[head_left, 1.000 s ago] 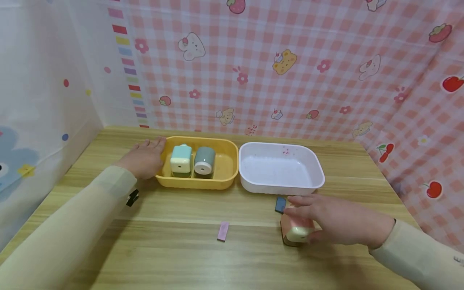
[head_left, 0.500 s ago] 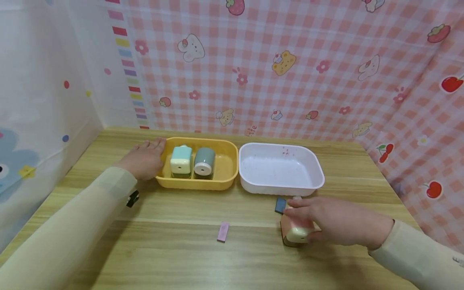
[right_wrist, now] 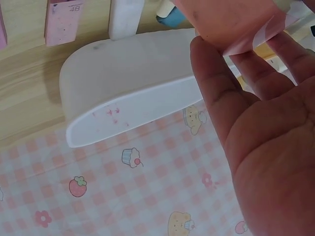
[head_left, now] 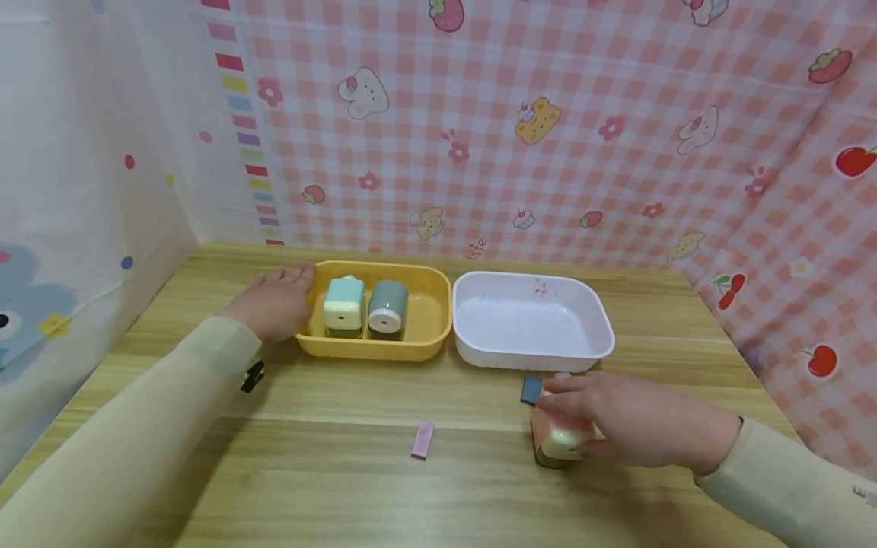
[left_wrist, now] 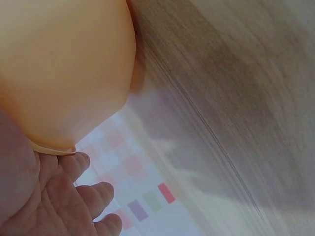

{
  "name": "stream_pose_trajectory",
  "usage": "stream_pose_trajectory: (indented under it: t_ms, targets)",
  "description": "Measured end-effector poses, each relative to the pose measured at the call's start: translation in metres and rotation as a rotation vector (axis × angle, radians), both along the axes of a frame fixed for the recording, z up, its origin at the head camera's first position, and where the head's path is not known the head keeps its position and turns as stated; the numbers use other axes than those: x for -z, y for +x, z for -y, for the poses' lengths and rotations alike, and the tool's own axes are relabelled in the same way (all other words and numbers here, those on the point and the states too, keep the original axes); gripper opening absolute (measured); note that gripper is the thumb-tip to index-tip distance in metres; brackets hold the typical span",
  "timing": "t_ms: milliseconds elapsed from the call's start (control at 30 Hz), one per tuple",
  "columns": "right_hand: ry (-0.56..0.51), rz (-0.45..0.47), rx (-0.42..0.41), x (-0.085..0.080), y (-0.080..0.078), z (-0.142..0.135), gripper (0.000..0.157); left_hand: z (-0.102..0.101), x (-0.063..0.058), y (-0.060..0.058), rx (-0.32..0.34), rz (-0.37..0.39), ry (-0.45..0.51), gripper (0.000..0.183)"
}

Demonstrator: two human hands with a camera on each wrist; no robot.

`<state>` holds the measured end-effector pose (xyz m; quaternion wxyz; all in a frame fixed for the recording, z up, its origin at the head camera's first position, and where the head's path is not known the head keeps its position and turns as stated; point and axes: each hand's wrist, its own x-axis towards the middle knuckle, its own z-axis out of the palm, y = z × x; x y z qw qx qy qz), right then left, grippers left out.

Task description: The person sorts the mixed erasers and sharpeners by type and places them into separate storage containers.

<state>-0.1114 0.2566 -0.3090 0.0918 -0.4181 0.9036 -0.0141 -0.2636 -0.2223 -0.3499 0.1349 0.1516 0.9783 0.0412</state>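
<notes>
The right hand (head_left: 647, 420) holds the pink sharpener (head_left: 556, 432) between thumb and fingers, on the table (head_left: 329, 472) before the white tray (head_left: 527, 360), while the left hand (head_left: 274, 307) (its fingers rather straight) touches the yellow tray (head_left: 373, 351) at its left end, near the mint sharpener (head_left: 344, 301) inside.

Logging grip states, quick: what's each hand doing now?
Left hand: open, touching the yellow tray.
Right hand: closed, holding the pink sharpener.
</notes>
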Motion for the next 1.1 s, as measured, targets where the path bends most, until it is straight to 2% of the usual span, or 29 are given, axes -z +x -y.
stream_pose_trajectory:
  t_ms: [300, 533, 767, 933, 1100]
  targets:
    - [-0.012, 0.041, 0.029, -0.001, -0.003, 0.005, 0.06, -0.001, -0.001, 0.001, -0.007, 0.007, 0.007, 0.067]
    - [-0.07, -0.067, -0.046, -0.004, -0.006, 0.012, 0.06, -0.001, -0.001, 0.0, -0.018, 0.013, 0.021, 0.068]
    - [-0.074, -0.136, -0.065, -0.02, -0.012, 0.026, 0.055, -0.001, -0.001, 0.001, -0.015, 0.009, 0.017, 0.068]
    - [-0.087, -0.159, -0.088, -0.029, -0.025, 0.039, 0.055, -0.001, -0.003, 0.002, -0.014, 0.008, 0.015, 0.068]
    - [-0.122, -0.093, -0.087, -0.043, -0.038, 0.054, 0.048, -0.002, -0.003, 0.002, -0.012, 0.01, 0.014, 0.067]
